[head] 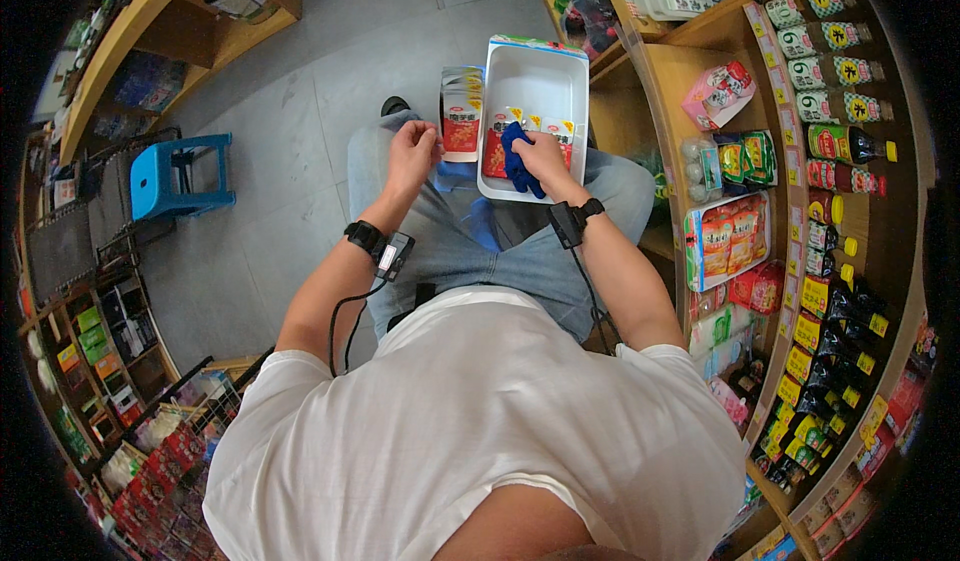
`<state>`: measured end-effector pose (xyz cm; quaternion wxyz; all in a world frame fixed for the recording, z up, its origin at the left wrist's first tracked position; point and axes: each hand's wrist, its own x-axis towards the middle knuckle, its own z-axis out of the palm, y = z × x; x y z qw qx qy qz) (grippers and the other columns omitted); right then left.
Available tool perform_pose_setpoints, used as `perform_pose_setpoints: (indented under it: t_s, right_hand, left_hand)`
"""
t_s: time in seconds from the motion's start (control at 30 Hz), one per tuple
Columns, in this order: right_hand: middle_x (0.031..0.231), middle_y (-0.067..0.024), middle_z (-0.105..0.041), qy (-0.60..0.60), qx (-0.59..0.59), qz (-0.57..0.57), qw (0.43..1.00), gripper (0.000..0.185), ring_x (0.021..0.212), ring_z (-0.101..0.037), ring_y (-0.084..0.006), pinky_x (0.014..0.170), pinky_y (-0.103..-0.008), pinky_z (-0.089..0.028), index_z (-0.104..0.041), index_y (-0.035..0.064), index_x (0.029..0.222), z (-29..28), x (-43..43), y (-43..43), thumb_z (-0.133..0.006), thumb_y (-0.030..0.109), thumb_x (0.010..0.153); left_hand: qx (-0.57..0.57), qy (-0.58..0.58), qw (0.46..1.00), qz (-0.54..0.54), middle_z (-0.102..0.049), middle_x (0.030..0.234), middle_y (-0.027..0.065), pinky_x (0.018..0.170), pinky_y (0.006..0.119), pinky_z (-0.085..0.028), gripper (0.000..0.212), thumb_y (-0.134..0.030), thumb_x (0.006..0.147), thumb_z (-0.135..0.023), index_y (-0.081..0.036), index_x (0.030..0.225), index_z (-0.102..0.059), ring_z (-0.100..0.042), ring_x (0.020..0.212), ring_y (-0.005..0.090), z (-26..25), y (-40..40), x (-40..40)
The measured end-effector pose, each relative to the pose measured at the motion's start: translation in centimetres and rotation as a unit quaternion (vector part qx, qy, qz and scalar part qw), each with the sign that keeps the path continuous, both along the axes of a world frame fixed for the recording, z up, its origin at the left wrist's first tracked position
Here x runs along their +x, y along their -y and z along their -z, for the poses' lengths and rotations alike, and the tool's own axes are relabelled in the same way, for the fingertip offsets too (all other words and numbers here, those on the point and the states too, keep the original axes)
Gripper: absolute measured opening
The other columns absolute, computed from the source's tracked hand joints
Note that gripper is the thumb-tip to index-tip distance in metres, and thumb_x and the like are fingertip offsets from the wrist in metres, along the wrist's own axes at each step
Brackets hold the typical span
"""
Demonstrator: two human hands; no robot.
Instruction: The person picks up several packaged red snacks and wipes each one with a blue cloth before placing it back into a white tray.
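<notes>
My right hand [544, 157] grips a dark blue cloth [519, 162], possibly a knitted glove, over the near end of a white plastic tray [534, 77]. Red and white snack packets [495, 154] lie in that end of the tray, partly hidden under the cloth and hand. Left of the tray stands a narrow open carton [459, 157] with a row of similar red packets [461, 122]. My left hand [415, 150] is beside this carton, its fingers curled in and the thumb against them. I see nothing held in it; whether it touches the carton is unclear.
Wooden shelves [667, 65] on the right carry bottles [832, 144], a pink box [718, 95] and a tray of orange packets [727, 242]. A blue plastic stool [184, 177] stands on the grey floor [262, 148] to the left. Shelving with goods [97, 343] lines the left side.
</notes>
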<state>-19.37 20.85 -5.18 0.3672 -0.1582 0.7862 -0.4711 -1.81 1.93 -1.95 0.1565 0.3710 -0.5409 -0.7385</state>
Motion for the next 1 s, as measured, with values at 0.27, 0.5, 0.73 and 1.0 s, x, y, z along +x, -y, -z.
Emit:
perform_pose_setpoints:
  t_s: [0.27, 0.5, 0.73, 1.0]
  right_hand:
    - [0.069, -0.0075, -0.065, 0.053, -0.057, 0.083, 0.994, 0.022, 0.060, -0.060, -0.0158, 0.056, -0.0327, -0.047, -0.068, -0.0057, 0.085, -2.7, 0.2, -2.0, -0.061, 0.015, 0.084]
    - [0.085, -0.0052, -0.068, 0.112, -0.156, 0.158, 0.969, 0.023, 0.069, -0.065, -0.0147, 0.063, -0.0272, -0.054, -0.067, -0.0030, 0.104, -3.9, -1.0, -8.1, -0.061, 0.008, 0.086]
    - [0.107, -0.0114, -0.069, 0.142, -0.198, 0.329, 0.912, 0.034, 0.094, -0.068, -0.0198, 0.083, -0.0305, -0.055, -0.064, -0.0032, 0.117, -4.8, -0.4, -12.9, -0.059, 0.011, 0.087]
    - [0.111, -0.0089, -0.070, 0.260, -0.337, 0.277, 0.861, 0.038, 0.098, -0.068, -0.0193, 0.089, -0.0318, -0.052, -0.062, 0.0007, 0.124, -4.7, -0.9, -15.7, -0.055, 0.018, 0.091]
  left_hand:
    - [-0.318, 0.079, 0.944, 0.026, -0.067, 0.094, 0.0096, 0.073, 0.033, -0.054, 0.025, -0.012, 0.095, -0.063, 0.002, 0.115, -0.066, -0.066, 0.079, 0.0182, 0.0, 0.8, -2.3]
    - [-0.439, 0.132, 0.888, 0.036, -0.067, 0.100, 0.0184, 0.080, 0.040, -0.054, 0.032, -0.014, 0.090, -0.066, 0.000, 0.119, -0.066, -0.067, 0.087, 0.0316, -1.1, 0.4, -3.5]
    - [-0.425, 0.170, 0.888, 0.050, -0.068, 0.104, 0.0187, 0.087, 0.045, -0.053, 0.034, -0.018, 0.090, -0.064, -0.002, 0.119, -0.065, -0.067, 0.097, 0.0362, -1.3, 0.1, -3.7]
    - [-0.430, 0.174, 0.885, 0.039, -0.070, 0.103, 0.0182, 0.086, 0.045, -0.053, 0.031, -0.020, 0.089, -0.064, -0.002, 0.115, -0.065, -0.067, 0.096, 0.0359, -1.6, -0.4, -3.7]
